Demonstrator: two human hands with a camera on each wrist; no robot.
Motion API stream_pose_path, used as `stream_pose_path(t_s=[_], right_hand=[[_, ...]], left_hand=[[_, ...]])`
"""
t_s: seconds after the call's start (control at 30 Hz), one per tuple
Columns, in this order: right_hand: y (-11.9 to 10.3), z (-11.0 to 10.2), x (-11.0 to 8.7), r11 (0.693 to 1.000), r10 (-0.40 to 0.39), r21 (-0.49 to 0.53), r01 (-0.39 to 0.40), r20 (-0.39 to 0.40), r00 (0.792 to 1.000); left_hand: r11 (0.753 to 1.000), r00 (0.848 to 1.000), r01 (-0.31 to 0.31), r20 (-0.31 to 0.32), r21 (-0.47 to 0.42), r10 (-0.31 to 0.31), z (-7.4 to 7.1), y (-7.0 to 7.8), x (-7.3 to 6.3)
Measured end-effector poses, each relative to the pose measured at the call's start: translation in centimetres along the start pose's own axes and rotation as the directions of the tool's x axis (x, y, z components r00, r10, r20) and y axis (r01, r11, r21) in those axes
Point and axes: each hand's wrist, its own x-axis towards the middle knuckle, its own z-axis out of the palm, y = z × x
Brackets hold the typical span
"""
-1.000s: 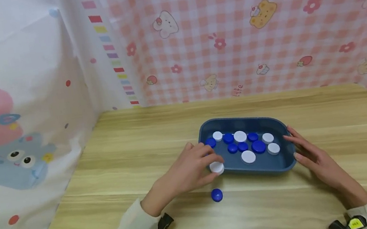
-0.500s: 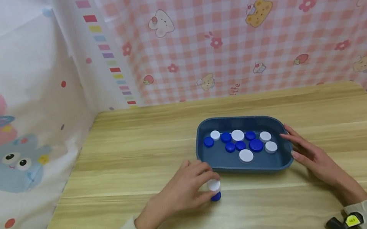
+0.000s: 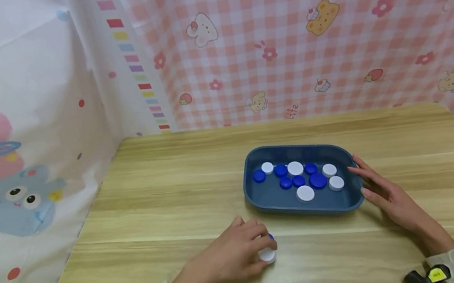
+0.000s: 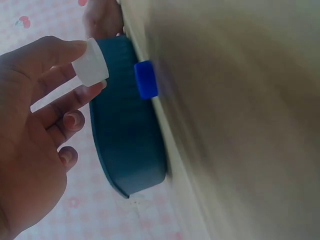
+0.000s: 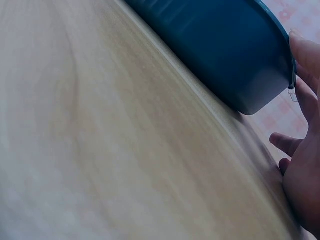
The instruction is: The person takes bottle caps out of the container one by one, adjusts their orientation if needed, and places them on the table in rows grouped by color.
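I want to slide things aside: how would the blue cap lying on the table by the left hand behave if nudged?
The blue cap is small plastic, so probably light. It lies flat on the wooden table, so it should slide rather than roll.

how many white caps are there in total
6. Five lie in the blue tray: far left, middle back, front middle, and two at the right. The left hand pinches the sixth.

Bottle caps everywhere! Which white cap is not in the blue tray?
The white plastic bottle cap pinched in the left hand, over the wooden table beside a lone blue plastic cap. The other white caps lie inside the blue plastic tray.
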Motion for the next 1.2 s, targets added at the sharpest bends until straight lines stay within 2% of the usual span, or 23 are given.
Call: stream_pose_path(t_s=[0.13, 0.3, 0.57, 0.83, 1.2], right_hand=[[-0.2, -0.2, -0.1, 1.0, 0.01, 0.0, -0.01, 0.0, 1.0], [-0.3, -0.5, 0.0, 1.0, 0.013, 0.003, -0.013, 0.003, 1.0], [-0.4, -0.8, -0.1, 1.0, -0.006, 0.007, 0.006, 0.001, 1.0], [0.6, 0.1, -0.1, 0.999, -0.004, 0.034, 0.004, 0.01, 1.0], [0.1, 0.0, 0.0, 1.0, -0.019, 0.018, 0.019, 0.004, 1.0]], left_hand=[[1.0, 0.997, 0.001, 0.079, 0.002, -0.001, 0.3, 0.3, 0.0], [0.999, 0.993, -0.029, 0.116, 0.036, 0.025, 0.9, 0.6, 0.1], [0.994, 0.992, -0.07, 0.109, 0.079, 0.061, 1.5, 0.6, 0.3], [0.995, 0.992, -0.061, 0.112, 0.081, 0.052, 1.6, 0.5, -0.2], [0.996, 0.994, -0.072, 0.087, 0.058, 0.067, 1.6, 0.2, -0.3]])
